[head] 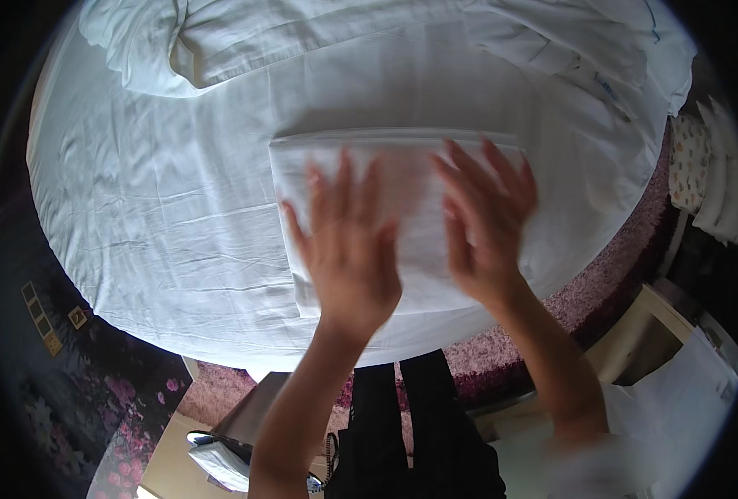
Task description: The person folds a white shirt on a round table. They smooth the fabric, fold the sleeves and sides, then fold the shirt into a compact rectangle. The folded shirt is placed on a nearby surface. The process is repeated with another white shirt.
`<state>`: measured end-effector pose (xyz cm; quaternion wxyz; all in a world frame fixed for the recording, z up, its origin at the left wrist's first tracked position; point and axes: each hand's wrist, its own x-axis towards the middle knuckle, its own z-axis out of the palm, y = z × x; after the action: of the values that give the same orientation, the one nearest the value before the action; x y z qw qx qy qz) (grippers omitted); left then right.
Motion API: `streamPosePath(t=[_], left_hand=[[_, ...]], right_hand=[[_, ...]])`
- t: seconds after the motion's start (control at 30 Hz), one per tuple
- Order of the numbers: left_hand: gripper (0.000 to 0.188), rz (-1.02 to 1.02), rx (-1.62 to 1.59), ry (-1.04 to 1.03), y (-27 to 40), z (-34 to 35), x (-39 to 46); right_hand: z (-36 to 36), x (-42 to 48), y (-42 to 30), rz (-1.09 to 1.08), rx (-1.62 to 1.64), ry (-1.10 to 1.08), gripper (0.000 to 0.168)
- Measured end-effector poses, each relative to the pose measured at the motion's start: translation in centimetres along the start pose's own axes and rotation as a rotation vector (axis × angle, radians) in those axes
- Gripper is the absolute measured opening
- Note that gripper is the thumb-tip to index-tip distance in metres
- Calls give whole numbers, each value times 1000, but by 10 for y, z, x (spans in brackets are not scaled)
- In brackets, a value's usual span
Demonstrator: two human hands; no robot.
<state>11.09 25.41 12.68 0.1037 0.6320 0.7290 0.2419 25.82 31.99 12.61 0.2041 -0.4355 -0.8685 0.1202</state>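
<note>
A folded white cloth, roughly rectangular, lies on the white sheet of a bed. My left hand is over the left part of the folded cloth, palm down, fingers spread. Over its right part is my right hand, tilted, its fingers apart and somewhat blurred. Neither hand holds anything; whether they touch the cloth is hard to tell. Rumpled white bedding lies across the far side of the bed, with more loose white fabric at the far right.
Pillows, one with a patterned cover, are stacked at the right beyond the pink and dark carpet. A nightstand-like piece of furniture stands lower left. Wall sockets and floral wall covering are at left. White fabric lies lower right.
</note>
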Motion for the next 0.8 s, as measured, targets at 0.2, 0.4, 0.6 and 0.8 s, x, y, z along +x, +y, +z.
streamPosePath(t=[0.2, 0.4, 0.6, 0.8], left_hand=[[58, -169, 352, -103, -28, 38, 11], [57, -289, 440, -55, -41, 45, 14], [50, -275, 159, 114, -51, 8, -1], [54, 215, 132, -196, -24, 16, -51]], right_hand=[[42, 11, 23, 129, -208, -80, 40], [45, 5, 38, 258, -233, -23, 43], [3, 1, 7, 371, -4, 50, 51], [15, -39, -36, 170, -6, -280, 50]])
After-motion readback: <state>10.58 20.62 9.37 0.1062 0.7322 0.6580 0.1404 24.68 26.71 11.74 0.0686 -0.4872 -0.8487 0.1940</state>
